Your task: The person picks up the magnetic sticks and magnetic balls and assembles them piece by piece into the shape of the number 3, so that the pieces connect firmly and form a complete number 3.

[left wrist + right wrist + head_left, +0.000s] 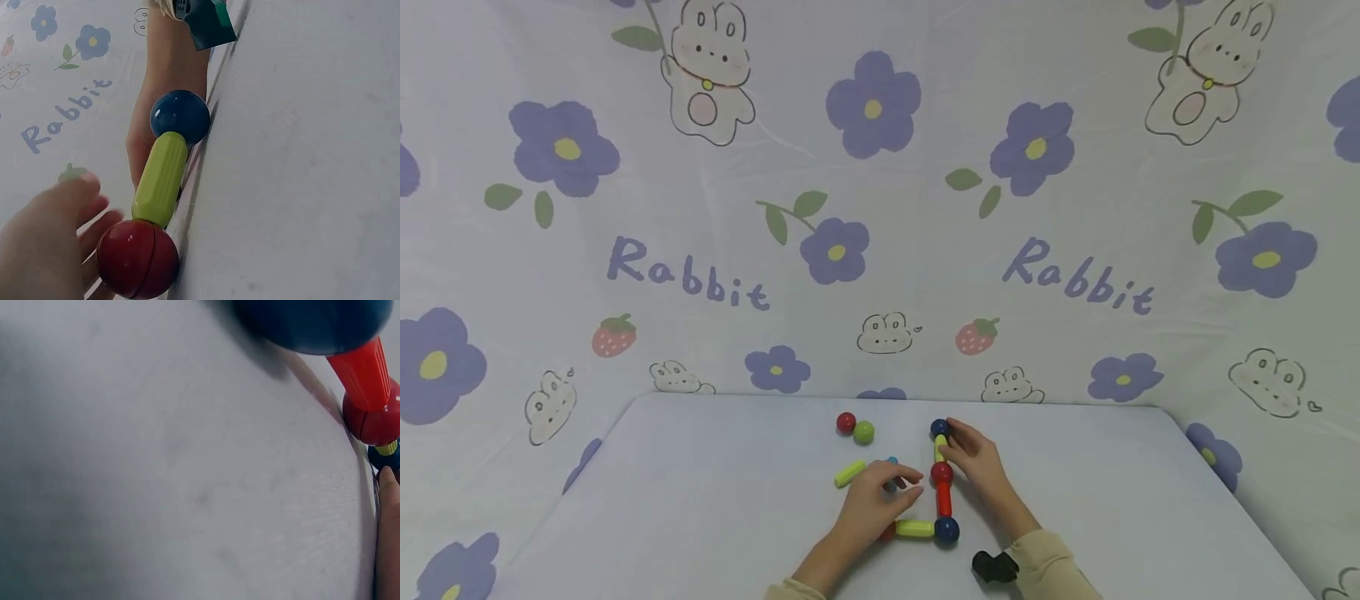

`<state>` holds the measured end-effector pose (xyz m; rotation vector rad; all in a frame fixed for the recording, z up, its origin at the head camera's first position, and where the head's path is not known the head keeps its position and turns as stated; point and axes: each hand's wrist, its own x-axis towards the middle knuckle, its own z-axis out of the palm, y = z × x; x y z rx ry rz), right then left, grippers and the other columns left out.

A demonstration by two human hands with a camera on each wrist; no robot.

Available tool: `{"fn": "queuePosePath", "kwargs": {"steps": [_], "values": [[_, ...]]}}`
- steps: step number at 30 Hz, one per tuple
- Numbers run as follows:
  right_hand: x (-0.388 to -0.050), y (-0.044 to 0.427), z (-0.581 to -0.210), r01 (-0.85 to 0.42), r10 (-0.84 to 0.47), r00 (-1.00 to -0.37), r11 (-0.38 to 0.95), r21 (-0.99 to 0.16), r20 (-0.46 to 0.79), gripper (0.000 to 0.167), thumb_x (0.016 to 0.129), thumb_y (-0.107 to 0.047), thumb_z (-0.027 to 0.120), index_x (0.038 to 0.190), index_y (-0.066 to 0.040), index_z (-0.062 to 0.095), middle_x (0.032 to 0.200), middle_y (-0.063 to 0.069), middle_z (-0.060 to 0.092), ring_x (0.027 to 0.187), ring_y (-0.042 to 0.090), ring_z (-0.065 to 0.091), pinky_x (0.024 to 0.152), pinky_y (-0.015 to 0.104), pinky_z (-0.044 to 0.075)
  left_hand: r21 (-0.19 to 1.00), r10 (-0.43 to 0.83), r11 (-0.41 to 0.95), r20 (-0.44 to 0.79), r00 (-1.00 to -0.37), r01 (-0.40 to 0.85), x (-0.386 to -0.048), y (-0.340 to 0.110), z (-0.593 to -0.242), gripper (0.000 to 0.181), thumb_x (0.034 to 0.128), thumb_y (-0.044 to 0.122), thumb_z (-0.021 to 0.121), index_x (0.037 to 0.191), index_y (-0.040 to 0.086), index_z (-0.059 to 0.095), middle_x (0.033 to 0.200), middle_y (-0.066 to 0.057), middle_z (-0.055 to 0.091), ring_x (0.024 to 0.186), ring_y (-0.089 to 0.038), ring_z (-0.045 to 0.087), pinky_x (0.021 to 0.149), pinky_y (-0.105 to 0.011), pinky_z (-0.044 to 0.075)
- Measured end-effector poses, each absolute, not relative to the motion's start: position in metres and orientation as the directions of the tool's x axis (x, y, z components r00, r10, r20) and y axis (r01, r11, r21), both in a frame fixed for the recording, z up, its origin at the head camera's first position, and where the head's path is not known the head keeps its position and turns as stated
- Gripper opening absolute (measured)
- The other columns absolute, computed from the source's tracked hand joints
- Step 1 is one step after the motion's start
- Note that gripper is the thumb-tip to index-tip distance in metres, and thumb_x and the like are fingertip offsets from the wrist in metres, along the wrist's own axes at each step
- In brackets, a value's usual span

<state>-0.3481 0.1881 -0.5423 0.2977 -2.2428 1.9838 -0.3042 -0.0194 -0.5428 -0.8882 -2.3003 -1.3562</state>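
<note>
An L-shaped chain of balls and rods lies on the table. Its near side has a red ball (137,259), a yellow-green rod (914,529) and a dark blue ball (947,531). From that corner a red rod (943,499) leads away to another red ball (942,472), a second yellow-green rod (940,448) and a far blue ball (939,427). My right hand (981,467) pinches around this far rod, a fingertip against the far blue ball. My left hand (874,500) hovers over the near red ball, fingers loosely bent, holding nothing; it partly hides that ball.
A loose red ball (846,422) and a green ball (863,432) sit together farther back. A loose yellow-green rod (850,474) and a small blue piece (892,460), mostly hidden, lie beyond the left hand. A dark object (994,567) is beside the right sleeve.
</note>
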Motion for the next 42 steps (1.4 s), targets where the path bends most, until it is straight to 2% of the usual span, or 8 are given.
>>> {"fn": "queuePosePath", "kwargs": {"steps": [6,10,16,23,32,42], "values": [[-0.35,0.188,-0.55,-0.23,-0.066,-0.972,0.113,-0.967,0.224,0.055,0.081,-0.011,0.067,0.13,-0.003,0.043,0.134,0.015,0.039,0.121,0.024,0.039,0.089,0.022,0.035,0.661,0.152,0.474,0.589,-0.794,0.582,-0.306,-0.023,-0.539,0.025,0.0775,0.015,0.071,0.102,0.016,0.065,0.095,0.006,0.06,0.084,-0.015,0.054,0.07,-0.03,0.048],[-0.35,0.189,-0.549,-0.219,-0.06,-0.975,0.108,-0.97,0.214,0.055,0.08,-0.012,0.068,0.129,-0.004,0.045,0.133,0.013,0.041,0.12,0.022,0.04,0.089,0.022,0.036,0.702,0.071,0.489,0.56,-0.826,0.518,-0.309,-0.024,-0.541,0.031,0.0739,0.008,0.072,0.104,0.012,0.064,0.099,0.002,0.057,0.089,-0.017,0.055,0.074,-0.03,0.048],[-0.349,0.188,-0.548,-0.205,-0.049,-0.978,0.111,-0.972,0.201,0.055,0.078,-0.013,0.07,0.127,-0.005,0.047,0.132,0.011,0.043,0.118,0.02,0.042,0.088,0.021,0.037,0.768,0.045,0.503,0.434,-0.9,0.395,-0.313,-0.023,-0.543,0.041,0.072,0.007,0.074,0.11,0.005,0.059,0.103,-0.006,0.053,0.093,-0.021,0.057,0.078,-0.029,0.047],[-0.348,0.186,-0.547,-0.21,-0.05,-0.977,0.101,-0.973,0.205,0.054,0.078,-0.01,0.069,0.127,-0.003,0.047,0.132,0.012,0.043,0.118,0.021,0.043,0.088,0.021,0.038,0.771,0.062,0.586,0.264,-0.962,0.25,-0.316,-0.018,-0.541,0.053,0.0671,0.019,0.079,0.114,0.007,0.056,0.103,-0.004,0.051,0.091,-0.015,0.056,0.076,-0.026,0.048],[-0.347,0.186,-0.545,-0.205,-0.052,-0.978,0.103,-0.973,0.201,0.053,0.079,-0.009,0.068,0.128,-0.003,0.046,0.132,0.014,0.042,0.119,0.023,0.041,0.088,0.021,0.037,0.785,0.098,0.557,0.259,-0.961,0.269,-0.316,-0.017,-0.541,0.04,0.0662,0.007,0.078,0.102,0.002,0.061,0.101,-0.002,0.049,0.087,-0.013,0.058,0.073,-0.022,0.048],[-0.345,0.186,-0.545,-0.212,-0.051,-0.977,0.12,-0.97,0.208,0.055,0.079,-0.012,0.069,0.128,-0.004,0.046,0.132,0.011,0.042,0.119,0.021,0.042,0.088,0.021,0.037,0.735,0.115,0.588,0.338,-0.934,0.338,-0.315,-0.019,-0.541,0.022,0.071,-0.002,0.07,0.092,0.002,0.066,0.096,0.0,0.051,0.088,-0.015,0.053,0.079,-0.028,0.047]]}}
